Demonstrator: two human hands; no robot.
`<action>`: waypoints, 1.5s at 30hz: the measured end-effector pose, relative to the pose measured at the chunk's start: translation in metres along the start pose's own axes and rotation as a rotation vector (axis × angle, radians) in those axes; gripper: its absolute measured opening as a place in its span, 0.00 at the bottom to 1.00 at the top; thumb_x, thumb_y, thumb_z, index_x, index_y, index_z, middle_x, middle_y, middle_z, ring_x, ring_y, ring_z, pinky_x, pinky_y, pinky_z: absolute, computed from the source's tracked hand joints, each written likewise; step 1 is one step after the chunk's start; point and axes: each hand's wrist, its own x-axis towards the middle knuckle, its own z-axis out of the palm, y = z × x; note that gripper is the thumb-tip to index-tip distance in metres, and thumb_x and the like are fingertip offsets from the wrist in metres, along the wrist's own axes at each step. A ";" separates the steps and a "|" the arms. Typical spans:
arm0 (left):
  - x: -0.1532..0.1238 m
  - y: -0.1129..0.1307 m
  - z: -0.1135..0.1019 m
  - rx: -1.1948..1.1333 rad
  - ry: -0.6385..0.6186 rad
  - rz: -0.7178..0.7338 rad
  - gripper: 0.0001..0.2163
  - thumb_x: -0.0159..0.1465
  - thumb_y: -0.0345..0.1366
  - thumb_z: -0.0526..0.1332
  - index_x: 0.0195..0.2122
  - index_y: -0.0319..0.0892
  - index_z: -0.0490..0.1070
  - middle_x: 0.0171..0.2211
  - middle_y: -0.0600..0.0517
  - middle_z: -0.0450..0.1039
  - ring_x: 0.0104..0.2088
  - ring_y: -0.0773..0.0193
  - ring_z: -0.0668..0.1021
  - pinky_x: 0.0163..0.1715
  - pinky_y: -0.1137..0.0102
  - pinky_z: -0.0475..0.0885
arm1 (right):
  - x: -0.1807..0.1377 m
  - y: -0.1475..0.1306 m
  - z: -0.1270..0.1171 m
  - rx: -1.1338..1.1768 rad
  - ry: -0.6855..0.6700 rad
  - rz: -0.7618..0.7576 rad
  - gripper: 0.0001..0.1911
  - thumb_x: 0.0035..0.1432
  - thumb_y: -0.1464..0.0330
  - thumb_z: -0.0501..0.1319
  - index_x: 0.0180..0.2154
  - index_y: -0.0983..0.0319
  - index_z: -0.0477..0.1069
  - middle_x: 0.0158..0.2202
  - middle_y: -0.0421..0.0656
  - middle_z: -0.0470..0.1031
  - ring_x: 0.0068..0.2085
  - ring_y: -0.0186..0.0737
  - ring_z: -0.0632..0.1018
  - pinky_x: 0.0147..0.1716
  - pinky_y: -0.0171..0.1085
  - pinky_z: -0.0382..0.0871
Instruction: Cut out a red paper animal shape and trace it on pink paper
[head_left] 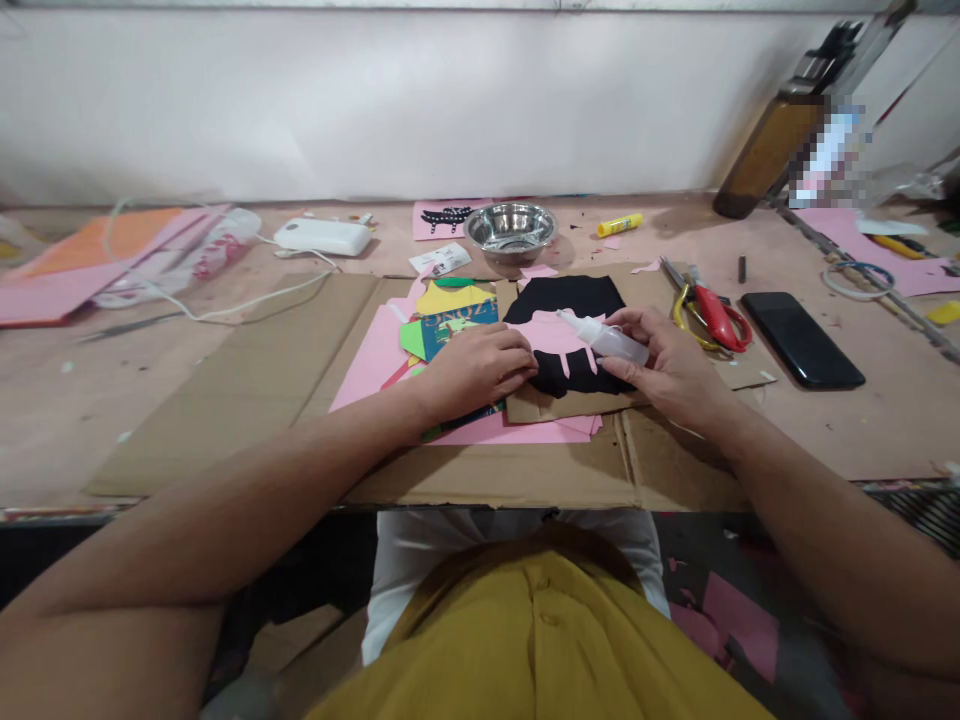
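Observation:
My right hand (pixel 667 365) is closed around a small clear squeeze bottle (pixel 604 338), its nozzle pointing left over a pink paper piece (pixel 551 335) that lies on a black paper sheet (pixel 566 298). My left hand (pixel 480 368) rests with curled fingers on the left edge of the pink and black papers, pressing them down. Under them lie a scrap of brown cardboard (pixel 540 408), pink sheets (pixel 375 360) and coloured paper cut-outs (pixel 450 315).
A large flat cardboard (pixel 285 370) covers the table. A steel bowl (pixel 511 230), glue stick (pixel 619 224), red-handled scissors (pixel 712 318), black phone (pixel 801 340), white power bank (pixel 322 237) with cable and pink-orange paper stack (pixel 90 265) lie around. A brown bottle (pixel 772 140) leans at the back right.

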 end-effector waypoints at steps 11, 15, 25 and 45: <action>0.003 -0.008 0.014 -0.340 0.124 -0.242 0.07 0.64 0.35 0.61 0.34 0.44 0.80 0.39 0.48 0.79 0.41 0.61 0.78 0.45 0.66 0.73 | 0.001 -0.010 -0.002 -0.131 -0.026 -0.032 0.16 0.57 0.64 0.64 0.48 0.57 0.75 0.49 0.46 0.78 0.48 0.50 0.77 0.50 0.50 0.71; 0.004 -0.008 0.013 -0.374 0.128 -0.253 0.08 0.64 0.36 0.62 0.33 0.43 0.80 0.39 0.48 0.79 0.41 0.60 0.78 0.47 0.65 0.72 | 0.000 -0.012 0.000 -0.171 -0.024 -0.046 0.16 0.57 0.65 0.65 0.48 0.57 0.74 0.50 0.47 0.77 0.49 0.50 0.77 0.50 0.49 0.71; 0.005 -0.010 0.014 -0.465 0.126 -0.303 0.08 0.64 0.39 0.62 0.33 0.44 0.81 0.41 0.48 0.78 0.44 0.60 0.78 0.50 0.64 0.72 | 0.000 -0.022 0.008 -0.270 -0.034 -0.144 0.12 0.58 0.66 0.65 0.45 0.57 0.74 0.45 0.46 0.77 0.45 0.48 0.77 0.45 0.46 0.72; 0.007 -0.010 0.012 -0.462 0.120 -0.273 0.06 0.63 0.34 0.63 0.32 0.44 0.81 0.39 0.49 0.79 0.41 0.61 0.79 0.47 0.66 0.73 | 0.024 -0.043 0.013 -0.423 -0.131 -0.264 0.11 0.57 0.69 0.63 0.43 0.59 0.75 0.42 0.48 0.75 0.43 0.49 0.75 0.44 0.47 0.70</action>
